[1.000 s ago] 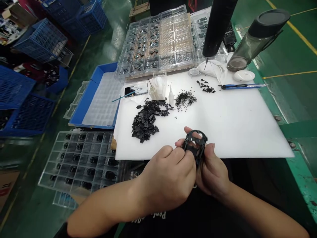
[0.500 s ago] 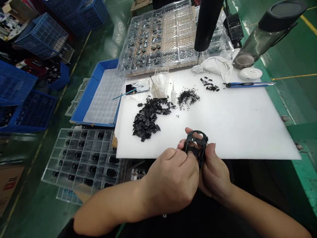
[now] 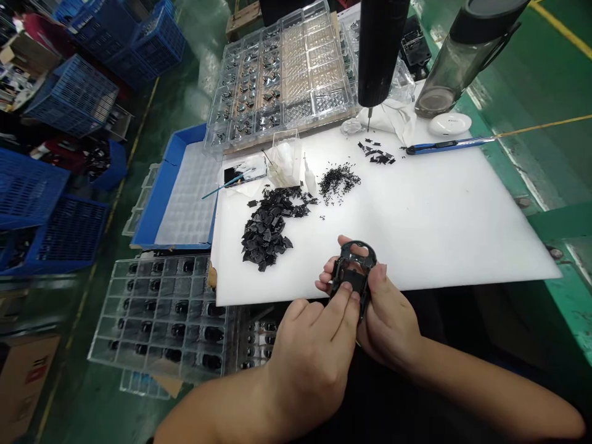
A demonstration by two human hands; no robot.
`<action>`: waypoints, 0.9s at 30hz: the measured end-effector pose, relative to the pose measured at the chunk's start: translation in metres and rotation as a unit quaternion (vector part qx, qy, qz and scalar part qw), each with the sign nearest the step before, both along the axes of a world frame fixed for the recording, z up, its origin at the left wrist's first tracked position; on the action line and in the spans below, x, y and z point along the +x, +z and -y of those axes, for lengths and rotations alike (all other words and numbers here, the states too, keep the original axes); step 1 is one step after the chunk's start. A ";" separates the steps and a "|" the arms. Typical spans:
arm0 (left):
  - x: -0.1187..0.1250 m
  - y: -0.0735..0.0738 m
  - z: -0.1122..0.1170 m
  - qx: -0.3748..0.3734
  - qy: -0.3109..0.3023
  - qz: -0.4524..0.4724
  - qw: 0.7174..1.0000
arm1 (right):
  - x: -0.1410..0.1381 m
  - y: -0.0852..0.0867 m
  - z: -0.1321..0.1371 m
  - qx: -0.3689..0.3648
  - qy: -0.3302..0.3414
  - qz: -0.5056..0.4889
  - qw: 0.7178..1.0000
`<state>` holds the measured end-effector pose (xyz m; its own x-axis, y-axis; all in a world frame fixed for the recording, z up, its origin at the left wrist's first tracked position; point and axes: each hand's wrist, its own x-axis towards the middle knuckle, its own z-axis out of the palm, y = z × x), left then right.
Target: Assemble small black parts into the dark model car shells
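Observation:
A black plastic frame part [image 3: 353, 268] with a rounded top is held just above the near edge of the white board [image 3: 439, 222]. My right hand [image 3: 386, 320] grips it from the right and underneath, fingers curled round it. My left hand [image 3: 312, 354] lies over its lower left, fingertips pressing on the part's middle. A heap of small black plastic pieces [image 3: 268, 225] lies on the board to the upper left of my hands, and a scatter of tiny black bits [image 3: 339, 179] lies beyond it.
Clear compartment trays with black parts stand at the back [image 3: 282, 74] and at the lower left [image 3: 161, 308]. A blue tray [image 3: 160, 191] sits to the left. A hanging black screwdriver [image 3: 377, 52], a bottle [image 3: 462, 55], a blue knife [image 3: 444, 145] and a glue bottle [image 3: 309, 179] stand at the back.
My left hand has slid back toward me and stretched its fingers onto the middle of the frame part. The view has shifted a little; the part stays in both hands.

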<state>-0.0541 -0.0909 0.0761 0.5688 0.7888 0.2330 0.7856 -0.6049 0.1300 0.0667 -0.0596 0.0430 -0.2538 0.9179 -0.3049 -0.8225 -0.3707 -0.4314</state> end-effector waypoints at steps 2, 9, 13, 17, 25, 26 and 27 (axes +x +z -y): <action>0.000 0.000 0.000 0.002 0.002 0.000 1.000 | 0.000 0.000 0.000 -0.006 -0.002 0.001 1.000; 0.003 -0.002 0.001 0.003 0.005 0.006 1.000 | -0.001 0.000 0.001 -0.026 -0.002 0.009 1.000; 0.003 -0.004 0.002 -0.003 0.009 0.011 1.000 | -0.002 -0.002 0.001 -0.026 -0.003 0.009 1.000; 0.003 -0.004 0.003 -0.010 0.014 0.024 1.000 | -0.002 -0.003 0.002 -0.023 -0.003 0.008 1.000; 0.003 -0.006 -0.002 -0.024 0.013 0.060 0.998 | -0.003 -0.006 0.002 -0.021 -0.002 0.006 1.000; 0.004 -0.006 -0.003 -0.028 0.010 0.065 0.997 | -0.003 -0.006 0.002 -0.023 -0.002 0.006 1.000; 0.004 -0.007 -0.004 -0.031 0.009 0.069 0.997 | -0.002 -0.007 0.002 -0.024 -0.001 0.005 1.000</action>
<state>-0.0506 -0.0871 0.0694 0.5212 0.8134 0.2582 0.7678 -0.5790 0.2742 0.0643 -0.0612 0.0362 -0.2481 0.9029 -0.3511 -0.8193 -0.3890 -0.4213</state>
